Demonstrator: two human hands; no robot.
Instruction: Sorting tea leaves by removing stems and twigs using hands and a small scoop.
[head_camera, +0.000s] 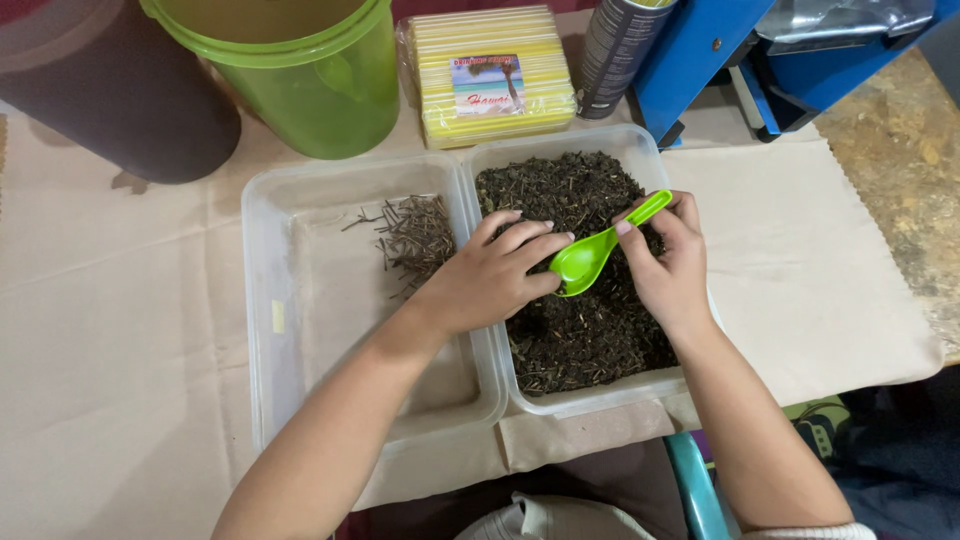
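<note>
My right hand (668, 262) is closed on the handle of the green plastic spoon (596, 250), thumb and forefinger pinching near its upper end, the bowl pointing down and left, tilted toward my other hand. My left hand (492, 278) holds nothing: its fingers are loosely curled, tips resting at the rim of the spoon's bowl and on the dark dried leaf material (580, 330) below. The bowl looks empty or nearly so; I cannot tell whether a few fragments lie in it.

The leaf material fills the right clear tub (600, 398) almost edge to edge. Just beside it, walls touching, stands the left clear tub (290, 330), mostly bare, with a small heap of pale stems (415, 238) gathered at its upper right corner, near my left wrist.

Judgement on method: picking stems out appears to be the work in hand, and it goes best with shallow passes. I should keep the spoon low and nearly flat, spreading a thin layer so stems show against the dark leaf, and let the left fingertips lift single stems rather than grab clumps. The left arm crosses the shared tub walls, so lifting clear of the rims should avoid dragging leaf over.

Further out stand a green translucent bucket (330, 90), a dark brown container (110, 100), a wrapped pack of yellow straws (490, 40), a dark cylindrical can (615, 55) and a blue machine (720, 50), all on beige table paper (800, 260).
</note>
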